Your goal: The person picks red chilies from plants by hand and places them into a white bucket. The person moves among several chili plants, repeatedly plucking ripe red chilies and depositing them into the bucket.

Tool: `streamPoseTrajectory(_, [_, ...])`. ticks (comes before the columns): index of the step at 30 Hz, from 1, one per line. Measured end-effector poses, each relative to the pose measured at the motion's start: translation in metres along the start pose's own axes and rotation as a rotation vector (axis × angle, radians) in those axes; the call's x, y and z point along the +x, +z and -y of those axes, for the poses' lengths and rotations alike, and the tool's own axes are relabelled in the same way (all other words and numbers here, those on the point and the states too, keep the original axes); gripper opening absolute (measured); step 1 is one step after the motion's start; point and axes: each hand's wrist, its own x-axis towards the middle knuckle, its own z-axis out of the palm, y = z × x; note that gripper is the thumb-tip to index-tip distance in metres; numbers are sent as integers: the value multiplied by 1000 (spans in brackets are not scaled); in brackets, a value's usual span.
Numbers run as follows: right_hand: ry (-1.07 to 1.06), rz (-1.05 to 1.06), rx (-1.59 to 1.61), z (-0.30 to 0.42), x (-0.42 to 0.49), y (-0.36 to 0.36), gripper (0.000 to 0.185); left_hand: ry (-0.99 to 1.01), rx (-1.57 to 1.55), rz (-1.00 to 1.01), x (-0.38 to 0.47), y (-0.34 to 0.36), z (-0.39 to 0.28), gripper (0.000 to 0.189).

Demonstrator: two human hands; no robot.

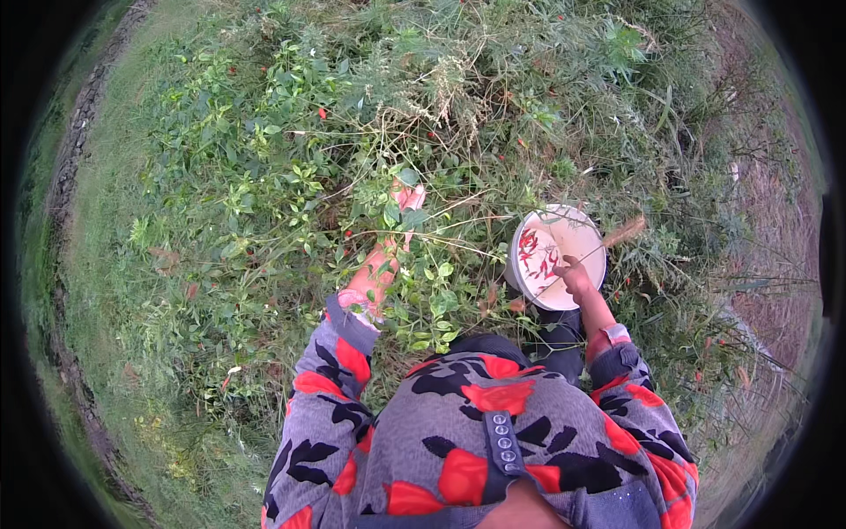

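My left hand reaches into a green chili pepper plant, and leaves and thin stems cover part of it. Whether its fingers grip anything is hidden. Over the near right rim of a white plastic bucket, my right hand points inward with its fingers apart, and I see nothing held in it. Several slim red chili peppers lie inside the bucket, mostly toward its left side. A thin stem with a brown, bristly grass seed head crosses in front of my right hand.
Dense pepper plants and weeds surround me, with a red pepper and others scattered among them. Dry twigs tangle beyond my left hand. My dark trouser leg is just below the bucket. Bare soil runs along the right.
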Motion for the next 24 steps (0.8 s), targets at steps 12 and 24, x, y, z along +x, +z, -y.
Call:
streamPoseTrajectory(12, [-210, 915, 281, 64, -73, 87, 41, -48, 726, 493, -75, -14, -29, 35])
streamPoseTrajectory(24, [-352, 862, -46, 121, -125, 80, 43, 74, 328, -54, -224, -139, -126, 39])
